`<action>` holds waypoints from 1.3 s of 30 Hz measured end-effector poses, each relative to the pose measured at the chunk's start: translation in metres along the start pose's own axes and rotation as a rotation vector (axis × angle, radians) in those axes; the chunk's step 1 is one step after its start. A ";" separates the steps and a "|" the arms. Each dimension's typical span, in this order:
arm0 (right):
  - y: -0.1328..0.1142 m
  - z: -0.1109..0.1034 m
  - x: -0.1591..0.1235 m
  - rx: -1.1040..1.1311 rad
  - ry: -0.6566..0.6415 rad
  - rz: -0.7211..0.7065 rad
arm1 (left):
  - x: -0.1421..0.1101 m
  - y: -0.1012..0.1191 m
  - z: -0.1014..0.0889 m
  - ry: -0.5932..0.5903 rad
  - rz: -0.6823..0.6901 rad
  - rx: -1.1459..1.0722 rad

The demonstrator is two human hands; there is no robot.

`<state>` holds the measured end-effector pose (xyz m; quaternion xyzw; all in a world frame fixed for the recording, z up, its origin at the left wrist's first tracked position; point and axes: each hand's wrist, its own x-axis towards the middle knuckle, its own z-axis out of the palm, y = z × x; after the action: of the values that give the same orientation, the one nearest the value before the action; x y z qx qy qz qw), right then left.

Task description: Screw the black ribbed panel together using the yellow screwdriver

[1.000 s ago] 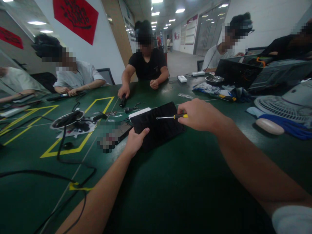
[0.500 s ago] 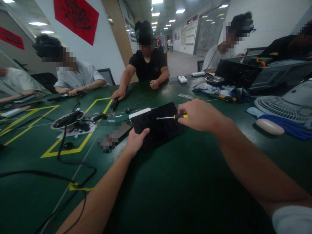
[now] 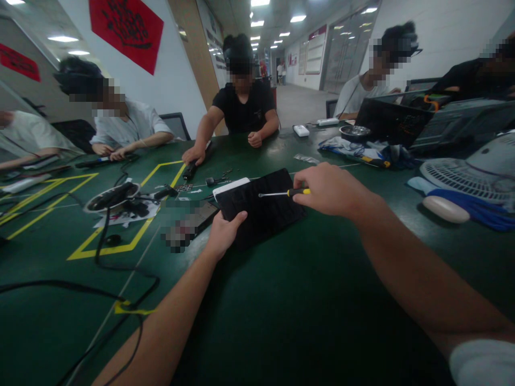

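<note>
In the head view my left hand (image 3: 226,231) grips the near left edge of a flat black panel-like device (image 3: 267,217), thumb on top. The device is tilted on the table, and its exact kind is hard to make out. My right hand (image 3: 332,190) is closed around the black and yellow handle of a screwdriver (image 3: 277,194). Its metal shaft points left over the black surface; whether the tip touches cannot be told. Behind the device's far left edge shows a white flat object (image 3: 231,187). A dark rectangular item (image 3: 201,220) lies left of my left hand.
Black cables (image 3: 100,257) run over the green table (image 3: 306,321) at the left, near a bowl (image 3: 90,206) of parts. Blue gloves (image 3: 478,212), a pale computer mouse (image 3: 446,209) and a fan (image 3: 466,174) are at the right. A co-worker's hand (image 3: 195,154) rests on a black object opposite.
The black device has shifted very slightly under my left hand. My right hand and the screwdriver stay almost in place. The co-worker's hand opposite has moved a little.
</note>
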<state>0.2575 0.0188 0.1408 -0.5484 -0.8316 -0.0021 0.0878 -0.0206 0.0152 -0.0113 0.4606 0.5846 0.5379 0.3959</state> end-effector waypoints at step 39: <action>0.000 0.000 -0.001 0.001 0.002 0.011 | -0.003 0.006 0.002 0.020 -0.025 -0.023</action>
<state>0.2577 0.0184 0.1404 -0.5530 -0.8284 -0.0017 0.0890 -0.0176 0.0124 -0.0057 0.4431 0.5880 0.5442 0.4022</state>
